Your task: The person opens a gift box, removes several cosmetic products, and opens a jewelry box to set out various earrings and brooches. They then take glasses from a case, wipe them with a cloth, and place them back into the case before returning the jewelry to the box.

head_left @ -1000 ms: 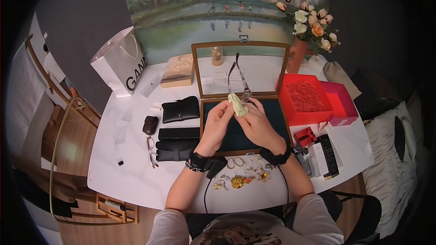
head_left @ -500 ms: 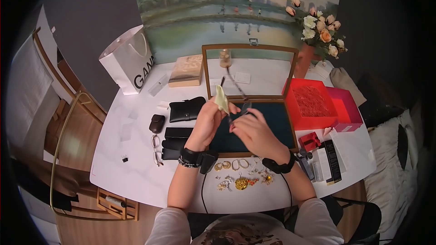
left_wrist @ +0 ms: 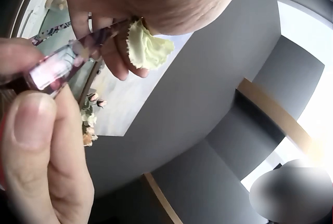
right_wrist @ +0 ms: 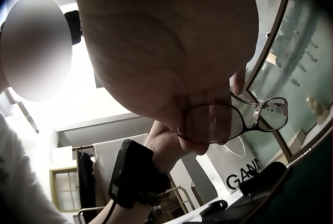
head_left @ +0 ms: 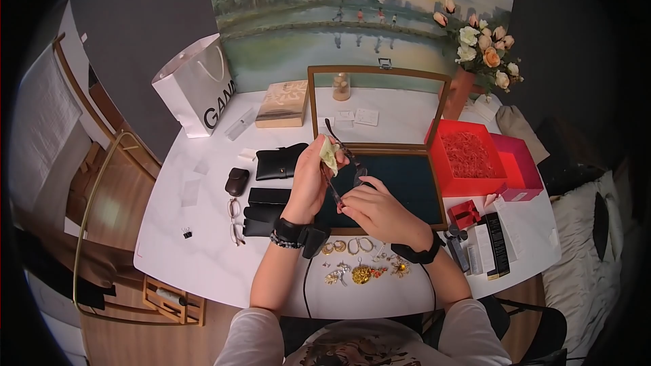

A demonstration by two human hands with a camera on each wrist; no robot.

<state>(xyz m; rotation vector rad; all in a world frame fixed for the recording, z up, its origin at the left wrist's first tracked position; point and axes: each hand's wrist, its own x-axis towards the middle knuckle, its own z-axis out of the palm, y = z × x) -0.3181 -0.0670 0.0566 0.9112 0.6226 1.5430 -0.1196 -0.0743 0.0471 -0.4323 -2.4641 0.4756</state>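
Note:
A pair of glasses (head_left: 360,173) with patterned dark temples is held up over the open display case (head_left: 439,193). My left hand (head_left: 308,184) holds a pale yellow-green cloth (head_left: 329,154) against one temple. That temple (left_wrist: 88,47) runs from the cloth to the right hand's fingertips in the left wrist view. My right hand (head_left: 388,215) pinches the glasses near the hinge with thumb and fingers. The right wrist view shows both lenses and the dark frame (right_wrist: 252,128) beyond the right palm.
Glasses cases (head_left: 278,163) and another pair of glasses (head_left: 234,220) lie left. Jewellery (head_left: 361,274) sits in front of the case. To the right stand a red box (head_left: 468,159), a small red gift box (head_left: 464,215) and a flower vase (head_left: 460,93). A paper bag (head_left: 196,88) stands back left.
The hands have moved apart from their close hold around the cloth. The glasses have turned from temples pointing up to a slant, and the right hand has shifted lower along them.

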